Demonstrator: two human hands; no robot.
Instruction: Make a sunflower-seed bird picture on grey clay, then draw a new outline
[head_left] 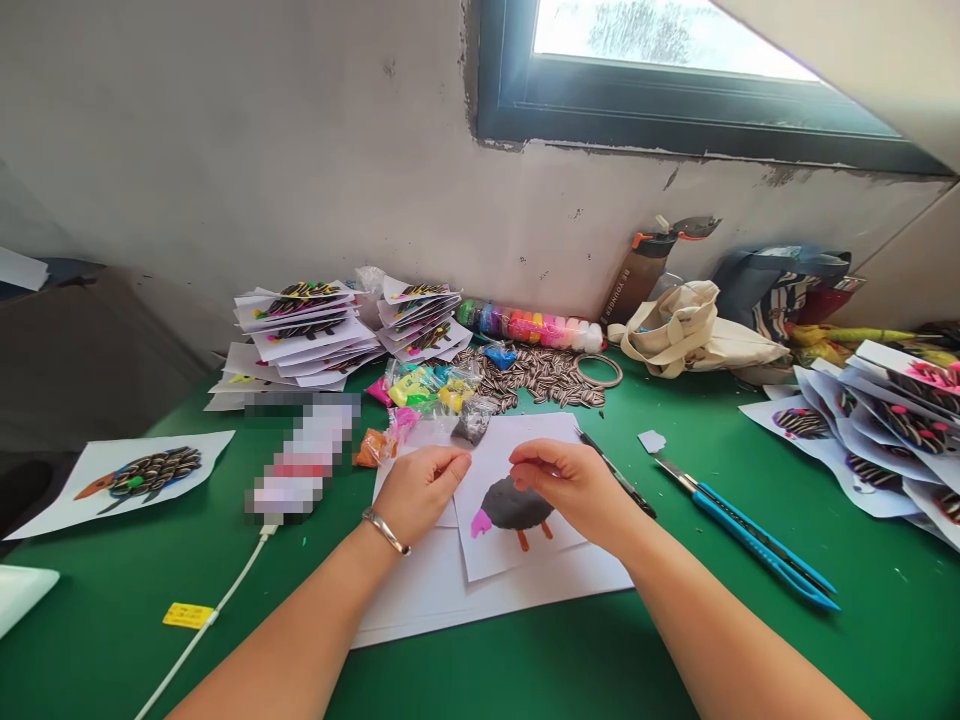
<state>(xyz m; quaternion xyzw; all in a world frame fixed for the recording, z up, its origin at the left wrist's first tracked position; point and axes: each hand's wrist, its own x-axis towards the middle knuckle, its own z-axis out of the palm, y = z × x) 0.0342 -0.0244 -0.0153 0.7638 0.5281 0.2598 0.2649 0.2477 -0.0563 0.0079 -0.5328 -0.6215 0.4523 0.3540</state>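
Note:
My left hand (pixel 421 485) is closed in a pinch above the left edge of a white sheet (pixel 491 563). My right hand (pixel 574 488) also pinches, thumb against fingers, over the sheet's right side. Anything between either hand's fingertips is too small to make out. On the sheet lies an animal figure with a flat black body (pixel 510 507), a pink head (pixel 481 522) and two orange legs (pixel 523 540). My right hand covers part of the body. More white paper (pixel 420 605) lies underneath. Bags of coloured modelling clay (pixel 412 388) sit just beyond my left hand.
Striped sunflower seeds (pixel 525 380) lie behind the sheet with a tape roll (pixel 598 371). A pen (pixel 619 475) and a blue-handled tool (pixel 757 545) rest at right. Stacked seed pictures (pixel 315 345) stand back left, others (pixel 892 430) far right. A white cable (pixel 240 585) crosses the left.

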